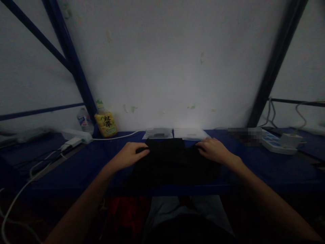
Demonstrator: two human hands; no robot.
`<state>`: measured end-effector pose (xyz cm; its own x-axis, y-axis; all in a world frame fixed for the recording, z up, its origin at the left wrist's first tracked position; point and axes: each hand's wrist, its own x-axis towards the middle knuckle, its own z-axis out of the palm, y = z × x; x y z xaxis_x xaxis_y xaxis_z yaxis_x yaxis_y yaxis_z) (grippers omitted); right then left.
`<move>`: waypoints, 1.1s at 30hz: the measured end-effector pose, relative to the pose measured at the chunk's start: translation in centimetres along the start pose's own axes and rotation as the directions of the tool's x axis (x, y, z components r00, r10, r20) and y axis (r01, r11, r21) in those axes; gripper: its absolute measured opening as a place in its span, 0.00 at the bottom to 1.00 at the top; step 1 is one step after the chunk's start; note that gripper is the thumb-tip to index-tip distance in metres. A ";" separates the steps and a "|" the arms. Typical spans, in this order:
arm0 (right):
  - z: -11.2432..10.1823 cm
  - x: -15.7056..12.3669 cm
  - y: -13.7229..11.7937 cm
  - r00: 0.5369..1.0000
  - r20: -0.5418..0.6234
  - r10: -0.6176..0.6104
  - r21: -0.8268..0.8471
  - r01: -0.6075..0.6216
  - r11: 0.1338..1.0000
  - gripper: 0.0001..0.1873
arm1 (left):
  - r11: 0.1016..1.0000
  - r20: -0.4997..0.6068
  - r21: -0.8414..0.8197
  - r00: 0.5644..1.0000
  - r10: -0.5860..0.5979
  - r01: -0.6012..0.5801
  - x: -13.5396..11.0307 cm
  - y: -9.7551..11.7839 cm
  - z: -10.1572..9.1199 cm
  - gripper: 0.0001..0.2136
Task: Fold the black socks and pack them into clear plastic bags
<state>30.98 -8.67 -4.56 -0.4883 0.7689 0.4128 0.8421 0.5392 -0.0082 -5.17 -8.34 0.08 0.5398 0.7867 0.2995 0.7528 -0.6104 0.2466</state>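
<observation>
Resting left hand (129, 155), right hand (212, 150) on cloth (172, 162), dark item (158, 135) in clear bag (167, 134)

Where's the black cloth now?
The black cloth lies on the blue tabletop in the head view, under the left hand and right hand, near two clear packets.

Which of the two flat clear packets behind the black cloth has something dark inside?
The left packet, nearer the left hand, shows a dark patch inside. The right packet looks pale throughout. Both lie just beyond the black cloth.
</observation>
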 end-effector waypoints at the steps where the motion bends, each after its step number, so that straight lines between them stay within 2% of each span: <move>1: -0.3 0.2 -0.3 1.000 -0.014 -0.028 0.019 0.028 0.999 0.21 | 1.000 -0.026 0.001 1.000 0.000 0.000 1.2 -0.3 -0.2 0.14; 3: -1.0 0.6 -1.3 0.981 -0.019 -0.192 0.111 0.193 0.975 0.32 | 1.000 -0.055 -0.003 0.998 0.006 -0.007 3.6 -1.1 -0.6 0.15; 5: -1.3 1.5 -2.4 0.936 -0.009 -0.352 0.199 0.347 0.917 0.40 | 1.000 -0.050 -0.022 0.999 0.009 -0.011 6.0 -2.1 -0.6 0.16; 7: -0.8 3.1 -3.0 0.925 0.007 -0.381 0.201 0.372 0.906 0.37 | 1.000 -0.032 -0.005 0.999 -0.014 0.014 8.2 -3.2 -0.3 0.16; 9: 0.4 5.3 -2.8 0.958 0.033 -0.285 0.143 0.278 0.950 0.26 | 0.997 -0.003 0.051 0.999 -0.050 0.050 9.8 -4.4 0.4 0.17; 10: 1.1 6.4 -2.3 0.978 0.053 -0.200 0.114 0.193 0.975 0.22 | 0.993 0.012 0.094 0.998 -0.069 0.067 10.4 -5.1 0.9 0.17; 12: 2.7 8.3 -1.0 0.997 0.078 0.018 0.047 -0.022 0.999 0.20 | 0.974 0.024 0.201 0.994 -0.107 0.100 11.2 -6.3 2.1 0.16; 14: 3.8 9.6 0.5 0.971 0.148 0.186 -0.018 -0.186 0.982 0.23 | 0.938 0.050 0.312 0.983 -0.176 0.152 11.7 -7.3 3.0 0.15; 16: 4.3 10.5 1.4 0.940 0.201 0.275 -0.079 -0.264 0.961 0.24 | 0.898 0.094 0.387 0.960 -0.265 0.210 12.3 -7.8 3.3 0.13; 18: 3.9 11.5 1.6 0.933 0.197 0.300 -0.114 -0.282 0.953 0.21 | 0.871 0.110 0.422 0.939 -0.325 0.252 13.6 -7.6 2.9 0.12; 22: 1.7 15.0 -0.2 0.964 0.135 0.229 -0.097 -0.217 0.971 0.17 | 0.867 0.014 0.404 0.946 -0.324 0.291 17.9 -4.9 1.6 0.15; 25: 1.3 17.2 -2.1 0.963 0.154 0.223 -0.090 -0.211 0.973 0.16 | 0.870 -0.084 0.342 0.934 -0.348 0.356 20.2 -2.1 2.9 0.16; 27: 2.2 17.2 -3.1 0.960 0.137 0.246 -0.101 -0.234 0.967 0.17 | 0.863 -0.152 0.313 0.918 -0.366 0.396 20.1 -0.8 5.2 0.18; 29: 3.7 16.1 -3.5 0.958 0.108 0.267 -0.116 -0.255 0.960 0.17 | 0.850 -0.225 0.300 0.898 -0.377 0.432 18.7 -0.6 8.0 0.20; 31: 5.3 14.5 -3.1 0.955 0.092 0.282 -0.130 -0.269 0.954 0.17 | 0.844 -0.258 0.301 0.890 -0.375 0.443 16.8 -1.6 10.4 0.21; 33: 6.6 13.0 -2.2 0.954 0.065 0.292 -0.141 -0.281 0.949 0.17 | 0.842 -0.265 0.307 0.889 -0.372 0.444 15.3 -3.4 11.9 0.22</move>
<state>21.32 2.41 -5.25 -0.2353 0.9134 0.3321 0.9688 0.2477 0.0049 4.95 6.86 -7.11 0.1000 0.9023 0.4193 0.9890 -0.1362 0.0572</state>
